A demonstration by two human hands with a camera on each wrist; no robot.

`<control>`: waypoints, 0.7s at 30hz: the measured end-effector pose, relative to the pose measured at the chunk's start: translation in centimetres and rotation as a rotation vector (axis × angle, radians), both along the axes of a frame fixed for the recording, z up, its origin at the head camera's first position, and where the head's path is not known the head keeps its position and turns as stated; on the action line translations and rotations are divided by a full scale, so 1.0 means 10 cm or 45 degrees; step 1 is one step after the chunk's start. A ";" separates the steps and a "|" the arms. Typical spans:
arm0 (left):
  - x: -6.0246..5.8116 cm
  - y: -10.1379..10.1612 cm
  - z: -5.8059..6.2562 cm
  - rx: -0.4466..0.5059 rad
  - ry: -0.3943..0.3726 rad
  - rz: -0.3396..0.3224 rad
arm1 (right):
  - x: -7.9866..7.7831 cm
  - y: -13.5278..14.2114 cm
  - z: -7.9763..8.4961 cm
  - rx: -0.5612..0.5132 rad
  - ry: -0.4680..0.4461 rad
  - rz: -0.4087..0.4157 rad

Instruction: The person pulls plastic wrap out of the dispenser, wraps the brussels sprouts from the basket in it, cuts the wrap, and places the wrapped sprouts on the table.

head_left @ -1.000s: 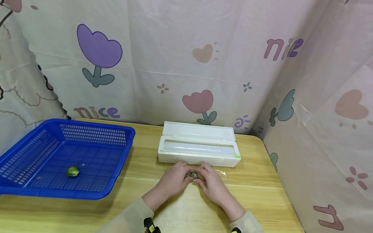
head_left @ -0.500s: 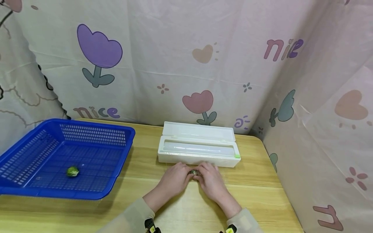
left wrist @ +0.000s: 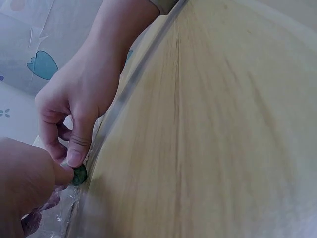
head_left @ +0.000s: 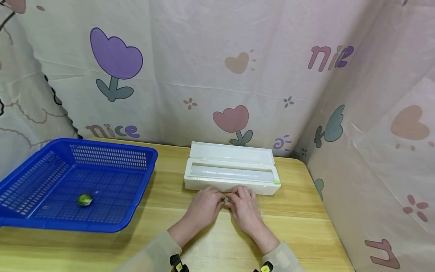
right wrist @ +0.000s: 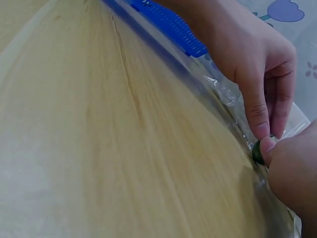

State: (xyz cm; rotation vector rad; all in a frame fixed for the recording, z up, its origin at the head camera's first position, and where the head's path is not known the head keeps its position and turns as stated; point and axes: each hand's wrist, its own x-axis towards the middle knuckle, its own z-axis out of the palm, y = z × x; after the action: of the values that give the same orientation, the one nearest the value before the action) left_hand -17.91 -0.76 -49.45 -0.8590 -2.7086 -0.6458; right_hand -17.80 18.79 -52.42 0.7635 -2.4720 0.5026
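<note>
Both hands pinch a small green item [head_left: 225,199], likely a vegetable, on cling film [right wrist: 233,101]: left hand [head_left: 202,206] and right hand [head_left: 245,209] meet over it, fingertips curled on it, just short of the film dispenser [head_left: 231,173]. Step in hand: wrapping it. Next move needs film folded tight around it. Wrist views show the film and thumb [left wrist: 75,157] contact; head view shows a second green piece [head_left: 85,200] in the blue basket [head_left: 112,223], well left of the hands.
</note>
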 end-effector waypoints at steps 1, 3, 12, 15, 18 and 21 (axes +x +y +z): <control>0.00 0.00 0.00 0.006 -0.001 0.001 | 0.00 0.00 0.00 -0.001 -0.001 -0.004; -0.01 -0.01 0.00 0.019 -0.003 0.004 | 0.01 -0.01 0.00 0.005 -0.003 -0.009; 0.00 -0.03 -0.04 0.051 0.014 0.000 | 0.07 0.02 0.02 -0.051 -0.086 -0.009; 0.00 -0.04 -0.05 0.039 0.015 0.002 | 0.09 0.03 0.04 -0.089 -0.124 -0.013; 0.00 -0.04 -0.05 0.049 0.009 0.001 | 0.11 0.05 0.06 -0.095 -0.149 -0.013; 0.01 -0.05 -0.05 0.066 0.011 -0.004 | 0.11 0.06 0.06 -0.093 -0.157 -0.008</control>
State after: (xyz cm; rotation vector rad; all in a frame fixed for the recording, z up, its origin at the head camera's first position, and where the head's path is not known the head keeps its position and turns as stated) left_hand -17.82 -1.28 -49.96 -0.8522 -2.6707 -0.7078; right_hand -16.72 19.37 -51.78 0.7148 -2.5527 0.6515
